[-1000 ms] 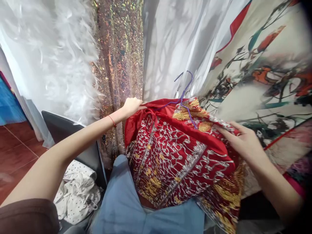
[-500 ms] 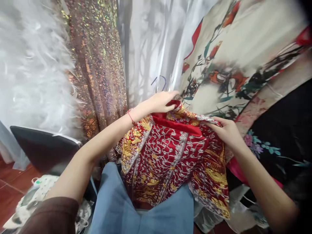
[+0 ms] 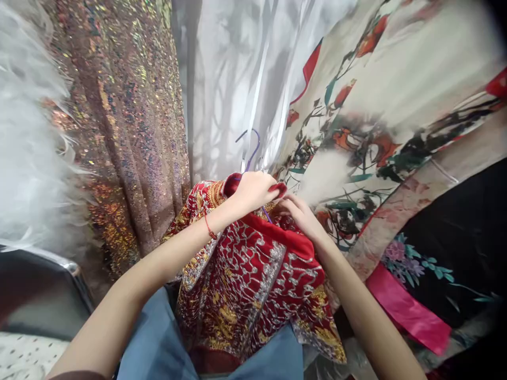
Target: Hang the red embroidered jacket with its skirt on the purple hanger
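A red garment [image 3: 253, 285] with silver and gold embroidery hangs on a purple wire hanger [image 3: 250, 149] over my lap. My left hand [image 3: 253, 189], with a red string at the wrist, grips the garment's red collar just under the hanger's hook. My right hand [image 3: 298, 212] pinches the same collar beside it, fingers touching the left hand. The hanger's lower part is hidden behind my hands and the cloth.
Hanging garments surround me: white feathers [image 3: 27, 158] at left, a sequined dress [image 3: 127, 132], a clear plastic cover [image 3: 233, 79], a cream floral robe [image 3: 380, 121] and a black floral robe with a pink band [image 3: 435, 264] at right. A dark chair [image 3: 35, 295] stands lower left.
My right hand moved left from the garment's shoulder to the collar, meeting my left hand. The garment is bunched narrower and the view has shifted right.
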`<state>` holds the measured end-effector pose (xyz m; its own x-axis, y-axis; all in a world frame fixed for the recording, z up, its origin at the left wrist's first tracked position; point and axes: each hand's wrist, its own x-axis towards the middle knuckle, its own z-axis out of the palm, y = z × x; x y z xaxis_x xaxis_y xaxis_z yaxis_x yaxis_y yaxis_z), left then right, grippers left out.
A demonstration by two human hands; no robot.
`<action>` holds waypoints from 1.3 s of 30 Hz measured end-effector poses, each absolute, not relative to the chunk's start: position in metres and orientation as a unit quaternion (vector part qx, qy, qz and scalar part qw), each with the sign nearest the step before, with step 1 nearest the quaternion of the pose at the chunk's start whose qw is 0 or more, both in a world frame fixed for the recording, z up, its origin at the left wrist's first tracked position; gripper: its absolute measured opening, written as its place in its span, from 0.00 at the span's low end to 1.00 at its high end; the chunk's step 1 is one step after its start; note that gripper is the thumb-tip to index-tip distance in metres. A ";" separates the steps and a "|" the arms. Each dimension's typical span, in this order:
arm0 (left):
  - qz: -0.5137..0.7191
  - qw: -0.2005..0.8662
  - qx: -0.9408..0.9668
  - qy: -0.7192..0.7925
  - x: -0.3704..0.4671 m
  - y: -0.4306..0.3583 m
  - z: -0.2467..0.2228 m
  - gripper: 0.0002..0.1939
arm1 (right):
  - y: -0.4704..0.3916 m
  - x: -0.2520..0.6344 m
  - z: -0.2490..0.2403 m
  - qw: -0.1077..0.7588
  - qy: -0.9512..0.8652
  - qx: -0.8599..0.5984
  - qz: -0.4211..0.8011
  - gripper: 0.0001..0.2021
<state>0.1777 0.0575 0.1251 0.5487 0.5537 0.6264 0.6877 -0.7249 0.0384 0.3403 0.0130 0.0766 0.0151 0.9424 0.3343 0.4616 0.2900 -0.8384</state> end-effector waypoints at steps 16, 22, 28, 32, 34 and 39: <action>-0.295 0.143 -0.906 -0.269 0.160 0.063 0.115 0.16 | 0.008 0.325 0.057 0.457 -0.672 -0.529 0.247 0.20; -0.296 0.175 -0.891 -0.295 0.164 0.065 0.110 0.17 | 0.002 0.336 0.053 0.371 -0.674 -0.617 0.165 0.16; -0.299 0.138 -0.884 -0.332 0.171 0.062 0.109 0.20 | -0.023 0.362 0.074 0.409 -0.583 -0.697 -0.083 0.13; -0.343 0.117 -0.865 -0.347 0.176 0.060 0.108 0.25 | -0.036 0.359 0.066 0.545 -0.528 -0.632 -0.159 0.13; -0.350 0.112 -0.858 -0.359 0.177 0.061 0.106 0.26 | -0.041 0.357 0.040 0.557 -0.511 -0.643 -0.124 0.17; -0.348 0.121 -0.856 -0.362 0.180 0.067 0.103 0.24 | -0.066 0.386 -0.021 0.496 -0.553 -0.661 0.107 0.14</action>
